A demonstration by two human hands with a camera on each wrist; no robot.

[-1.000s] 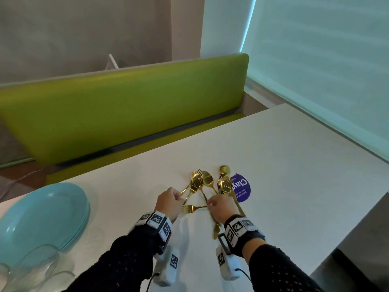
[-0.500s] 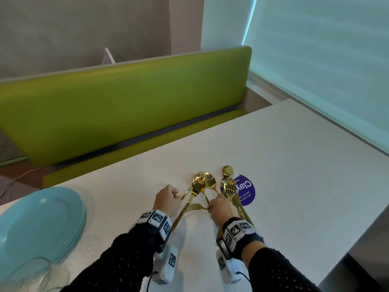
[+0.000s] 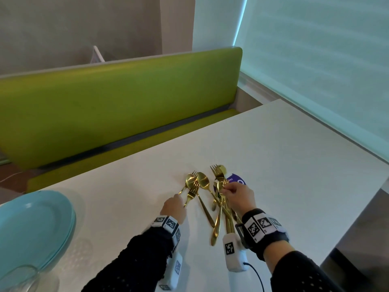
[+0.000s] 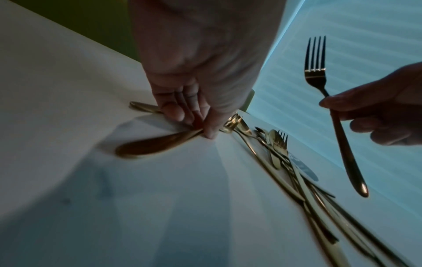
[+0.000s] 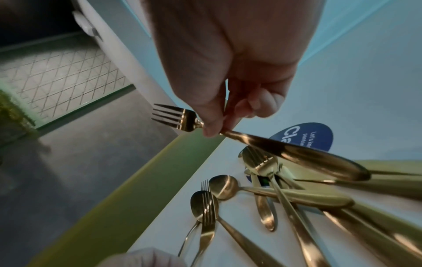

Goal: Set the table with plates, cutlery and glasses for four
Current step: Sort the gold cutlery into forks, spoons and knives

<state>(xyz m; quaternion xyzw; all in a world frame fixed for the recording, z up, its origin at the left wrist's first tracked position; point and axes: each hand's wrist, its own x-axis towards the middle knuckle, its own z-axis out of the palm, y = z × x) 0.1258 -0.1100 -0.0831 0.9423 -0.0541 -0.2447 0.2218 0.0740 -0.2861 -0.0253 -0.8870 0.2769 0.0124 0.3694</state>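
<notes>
Between the thumb and curled fingers of the right hand (image 5: 228, 86), a gold fork (image 5: 269, 146) is being pinched at its neck, tines pointing away and the broad handle trailing back toward the wrist, lifted clear of the white table (image 3: 273, 165). Judging by the polish, this cutlery is stiff, light and slippery; the narrow neck is giving a sure pinch but little control of swing, so a hold nearer the handle's waist would likely be steadier.

Just below that hand, the remaining cutlery pile (image 3: 219, 209) is lying crossed on the table, handles overlapping; lifting one piece is likely to drag its neighbours. How many pieces are lying there, and whether any are knives, is hard to tell, since the right hand is covering part of the heap.

Under the left hand (image 3: 173, 209), fingers are curling round the handles of a spoon and fork pair (image 3: 190, 189), which are resting on the table with bowl and tines pointing away. Motion blur is smearing the left wrist view.

Beyond the right fingertips, a purple sticker (image 3: 236, 180) is partly hidden. Far off to the left of the left hand, stacked blue plates (image 3: 31, 228) and a clear glass (image 3: 19, 277) are being cut off by the frame edge.
</notes>
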